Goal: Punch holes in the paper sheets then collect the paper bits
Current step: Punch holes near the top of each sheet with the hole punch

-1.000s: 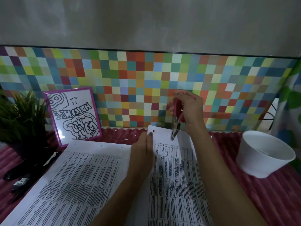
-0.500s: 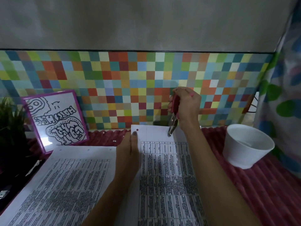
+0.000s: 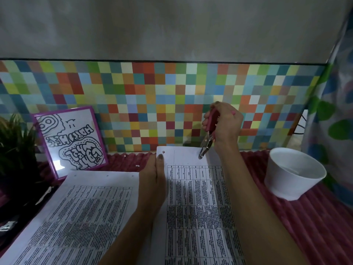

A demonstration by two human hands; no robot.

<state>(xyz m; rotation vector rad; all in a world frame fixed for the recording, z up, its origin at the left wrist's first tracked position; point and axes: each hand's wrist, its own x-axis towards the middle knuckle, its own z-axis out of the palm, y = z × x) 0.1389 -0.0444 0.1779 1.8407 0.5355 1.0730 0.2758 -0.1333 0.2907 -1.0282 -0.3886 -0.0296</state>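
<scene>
Punching looks partway done: the right hand (image 3: 225, 125) grips the pink-handled metal hole punch (image 3: 207, 142) at the far margin of the printed white paper sheet (image 3: 198, 197) by the far edge of the red ribbed worktop (image 3: 305, 226), the left hand (image 3: 152, 180) presses it flat-fingered, and tiny white paper bits (image 3: 137, 165) lie uncollected.

We read this as a home desk nook, not an office: multicolour checker panel (image 3: 172, 104) under a bare grey wall (image 3: 172, 25), purple-framed doodle (image 3: 71, 142) leaning on it, leafy plant (image 3: 15, 144) at left, leaf-print curtain (image 3: 336, 88) at right, ribbed red table cover (image 3: 315, 226), printed sheets (image 3: 80, 217) spread on top.
</scene>
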